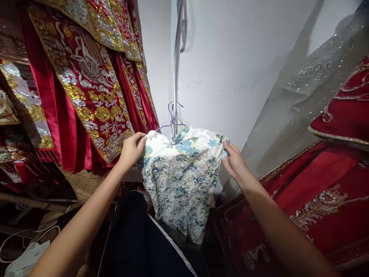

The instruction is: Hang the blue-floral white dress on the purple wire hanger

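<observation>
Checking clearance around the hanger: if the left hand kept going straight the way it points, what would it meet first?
The left hand points right, already pinching the shoulder of the floral dress. Further on, it would probably meet the hanger at the collar; depth is uncertain.

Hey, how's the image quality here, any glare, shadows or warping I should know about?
Head view: even light and sharp on the floral garment held by left hand and right hand; soft hanger shadow on the white wall; dark at lower left; wide-angle bending at the edges.
</observation>
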The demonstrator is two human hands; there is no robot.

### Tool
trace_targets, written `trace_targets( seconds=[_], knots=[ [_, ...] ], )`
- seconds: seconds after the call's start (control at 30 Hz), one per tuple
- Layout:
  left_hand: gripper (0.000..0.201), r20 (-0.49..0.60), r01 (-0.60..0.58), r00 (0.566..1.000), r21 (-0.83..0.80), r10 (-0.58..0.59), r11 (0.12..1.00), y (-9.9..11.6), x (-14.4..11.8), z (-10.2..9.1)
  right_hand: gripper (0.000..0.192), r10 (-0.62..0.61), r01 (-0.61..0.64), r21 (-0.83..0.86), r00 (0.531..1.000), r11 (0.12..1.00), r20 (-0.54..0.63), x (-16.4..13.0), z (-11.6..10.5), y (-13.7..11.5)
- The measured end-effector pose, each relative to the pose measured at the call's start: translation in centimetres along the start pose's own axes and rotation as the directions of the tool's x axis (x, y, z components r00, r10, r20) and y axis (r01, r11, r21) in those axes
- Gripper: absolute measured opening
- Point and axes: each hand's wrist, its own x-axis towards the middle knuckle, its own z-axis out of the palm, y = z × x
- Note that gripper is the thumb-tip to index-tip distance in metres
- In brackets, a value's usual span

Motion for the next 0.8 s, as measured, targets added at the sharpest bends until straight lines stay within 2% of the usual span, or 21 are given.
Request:
trace_targets(
  seconds=[0.1,0.17,0.27,0.33,0.37,0.4,0.43,0.47,0.5,0.53,0.6,0.63,0.67,0.73,0.8],
  knots=[
    [0.029,-0.041,-0.016,0.999,0.023,0.016,1.0,1.0,1.4,-0.3,0.047,-0.056,0.061,0.081,0.996,0.995,-0.072,3.1,1.7,-2.7],
    [0.03,-0.051,0.006,0.999,0.037,-0.004,0.999,1.2,2.0,-0.6,0.049,-0.1,0.104,0.085,0.994,0.991,-0.049,3.6,3.4,-5.0],
    [0.032,-0.049,0.054,0.997,0.055,-0.051,0.997,0.7,1.9,-0.6,0.049,-0.109,0.108,0.024,0.991,0.994,0.071,0.3,5.7,-8.3],
    [0.033,-0.023,0.07,0.997,-0.007,-0.07,0.998,0.1,1.1,0.1,0.045,-0.089,0.111,-0.067,0.958,0.992,0.272,-3.7,6.6,-10.0],
    [0.035,-0.002,0.084,0.996,-0.08,-0.084,0.993,-0.2,0.6,0.6,0.042,-0.066,0.119,-0.097,0.9,0.988,0.431,-5.7,6.8,-10.5],
    [0.039,0.019,0.101,0.995,-0.171,-0.099,0.98,-0.4,0.0,1.1,0.039,-0.037,0.123,-0.097,0.786,0.988,0.618,-7.4,6.8,-10.9],
    [0.042,0.038,0.116,0.993,-0.263,-0.11,0.958,-0.3,-0.5,1.7,0.038,-0.025,0.138,-0.083,0.64,0.987,0.768,-8.8,6.7,-11.0],
    [0.044,0.048,0.122,0.993,-0.342,-0.112,0.932,0.0,-1.1,2.2,0.039,-0.023,0.158,-0.068,0.515,0.985,0.857,-9.8,6.6,-10.7],
    [0.045,0.05,0.115,0.993,-0.402,-0.104,0.908,0.6,-1.7,2.7,0.04,-0.028,0.191,-0.068,0.46,0.979,0.888,-10.4,6.5,-10.2],
    [0.044,0.05,0.098,0.995,-0.441,-0.085,0.892,1.4,-2.3,3.1,0.044,-0.035,0.244,-0.1,0.494,0.965,0.869,-10.6,6.4,-9.4],
    [0.043,0.064,0.066,0.997,-0.508,-0.039,0.859,4.0,-3.4,3.8,0.062,-0.068,0.367,-0.278,0.701,0.888,0.71,-10.5,6.8,-7.2],
    [0.042,0.085,0.061,0.996,-0.564,-0.016,0.824,5.6,-4.0,4.1,0.076,-0.105,0.414,-0.384,0.781,0.825,0.616,-10.4,7.2,-5.9],
    [0.041,0.117,0.066,0.993,-0.635,0.011,0.769,7.3,-4.5,4.3,0.092,-0.148,0.458,-0.471,0.817,0.754,0.557,-10.4,7.7,-4.6],
    [0.039,0.187,0.1,0.979,-0.787,0.081,0.608,10.2,-5.3,4.8,0.118,-0.226,0.548,-0.559,0.809,0.622,0.542,-10.6,8.8,-2.5],
    [0.037,0.229,0.148,0.963,-0.889,0.141,0.433,11.9,-5.6,5.3,0.125,-0.293,0.606,-0.587,0.787,0.537,0.543,-11.0,9.6,-1.1]
  ],
)
